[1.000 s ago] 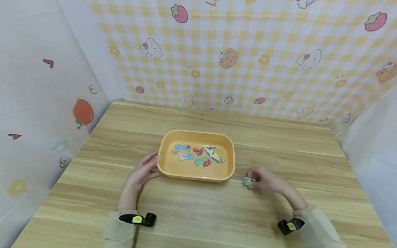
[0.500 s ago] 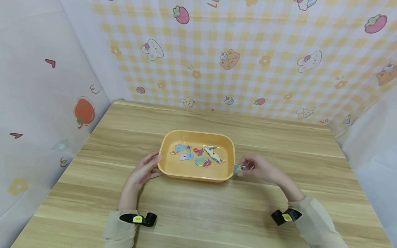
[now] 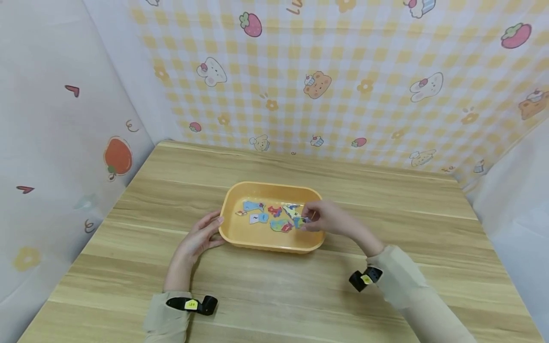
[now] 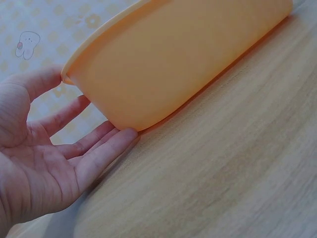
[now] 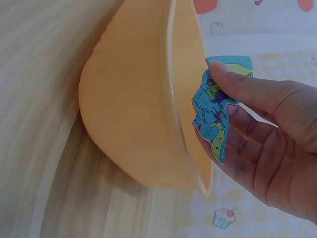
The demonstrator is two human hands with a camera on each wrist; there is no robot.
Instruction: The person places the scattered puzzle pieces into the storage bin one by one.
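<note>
A yellow plastic basin (image 3: 261,246) stands on the table. My left hand (image 3: 199,240) holds its left end; in the left wrist view the thumb (image 4: 47,82) is at the rim and other fingers touch the outer wall low down. Between thumb and fingers my right hand (image 3: 332,220) pinches an irregular map puzzle piece (image 5: 213,106), printed blue, green and yellow, over the basin's right part. Several similar pieces lie inside, among them a pale blue one (image 3: 252,206), a red one (image 3: 275,210) and a green-and-red one (image 3: 279,225). The right hand partly hides a long cream-and-blue piece (image 3: 291,210).
The wood-grain table (image 3: 274,295) extends around the basin. Behind it hangs a yellow checked cloth (image 3: 283,109) with cartoon prints. White cloth (image 3: 55,190) closes off the left side. Each sleeve carries a black strap camera, such as the right one (image 3: 364,279).
My right hand has carried the puzzle piece leftward from the table beside the basin, past the rim and over the inside. The left hand has stayed at the basin's left end.
</note>
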